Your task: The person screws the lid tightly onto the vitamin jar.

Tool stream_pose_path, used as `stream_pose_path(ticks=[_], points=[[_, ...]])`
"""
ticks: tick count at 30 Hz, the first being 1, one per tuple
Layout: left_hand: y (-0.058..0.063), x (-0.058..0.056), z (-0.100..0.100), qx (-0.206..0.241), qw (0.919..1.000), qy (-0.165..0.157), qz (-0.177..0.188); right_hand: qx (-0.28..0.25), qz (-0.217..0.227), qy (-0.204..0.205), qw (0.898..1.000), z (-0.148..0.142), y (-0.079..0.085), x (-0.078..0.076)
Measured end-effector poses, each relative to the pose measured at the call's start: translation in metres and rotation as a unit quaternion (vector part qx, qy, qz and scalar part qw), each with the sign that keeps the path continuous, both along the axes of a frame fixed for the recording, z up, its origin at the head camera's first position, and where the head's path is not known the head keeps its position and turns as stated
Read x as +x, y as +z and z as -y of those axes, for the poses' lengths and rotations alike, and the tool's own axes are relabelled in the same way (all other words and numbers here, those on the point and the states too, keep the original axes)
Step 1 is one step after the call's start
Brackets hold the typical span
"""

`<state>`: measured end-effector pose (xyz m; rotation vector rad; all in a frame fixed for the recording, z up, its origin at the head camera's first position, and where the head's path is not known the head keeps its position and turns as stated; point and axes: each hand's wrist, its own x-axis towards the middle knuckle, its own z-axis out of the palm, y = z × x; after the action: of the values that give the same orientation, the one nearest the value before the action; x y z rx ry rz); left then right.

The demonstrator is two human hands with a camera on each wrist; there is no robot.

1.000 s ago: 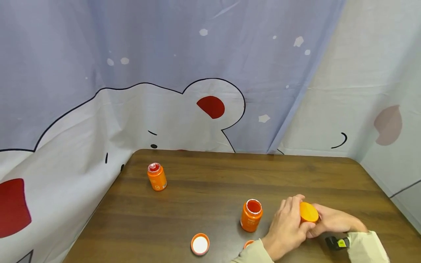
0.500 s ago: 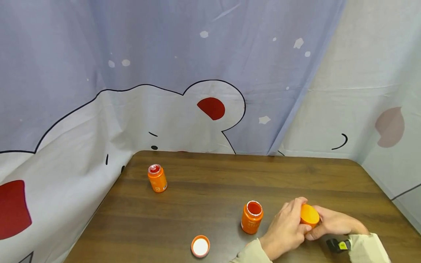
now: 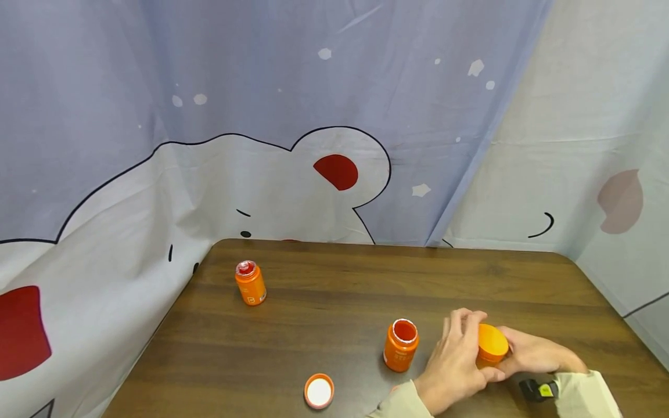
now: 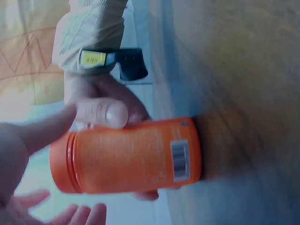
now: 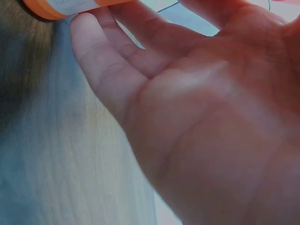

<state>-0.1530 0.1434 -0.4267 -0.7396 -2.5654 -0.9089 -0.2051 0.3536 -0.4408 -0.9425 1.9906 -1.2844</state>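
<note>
An orange bottle (image 4: 131, 159) with a barcode label stands upright at the table's right, its orange cap (image 3: 492, 341) on top. My right hand (image 3: 538, 353) grips the bottle's body from the right. Around the cap's left side, my left hand (image 3: 455, 371) has its fingers spread and lifted, apart from the cap in the left wrist view; its thumb lies near the bottle's upper body. Left of my hands an uncapped orange bottle (image 3: 400, 351) stands with a ragged whitish rim. An orange cap (image 3: 319, 391) lies white inside up.
Another uncapped orange bottle (image 3: 250, 284) stands toward the table's back left, with red material at its mouth. A sliver of an orange object (image 3: 395, 388) shows beside my left sleeve. Printed curtains hang behind the brown wooden table (image 3: 313, 313).
The fingers of my left hand have lifted and straightened away from the cap. My right hand stays in place on the bottle. The other bottles have not moved.
</note>
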Motion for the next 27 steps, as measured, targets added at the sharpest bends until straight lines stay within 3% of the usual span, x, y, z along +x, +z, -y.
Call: stream_pose_path(ticks=[3,6,14,21,27], points=[[-0.0022,0.0005,-0.0018,0.021,0.9991,0.032,-0.019,-0.035,0.016,0.036,0.999,0.0028,-0.0019,-0.0017],[-0.0041,-0.0001,-0.0025,0.044,0.9978,0.040,-0.029,-0.046,0.046,0.057,0.996,0.0057,-0.0022,-0.0035],[-0.0042,-0.0026,-0.0031,0.055,0.9981,0.003,-0.029,0.029,0.014,-0.007,0.999,0.0032,0.0002,-0.0023],[-0.0048,-0.0024,-0.0029,0.051,0.9977,-0.013,-0.041,0.032,0.022,-0.020,0.999,0.0025,0.0001,-0.0012],[-0.0052,-0.0013,-0.0035,0.033,0.9981,-0.020,-0.048,0.007,0.023,-0.007,1.000,0.0021,-0.0019,-0.0013]])
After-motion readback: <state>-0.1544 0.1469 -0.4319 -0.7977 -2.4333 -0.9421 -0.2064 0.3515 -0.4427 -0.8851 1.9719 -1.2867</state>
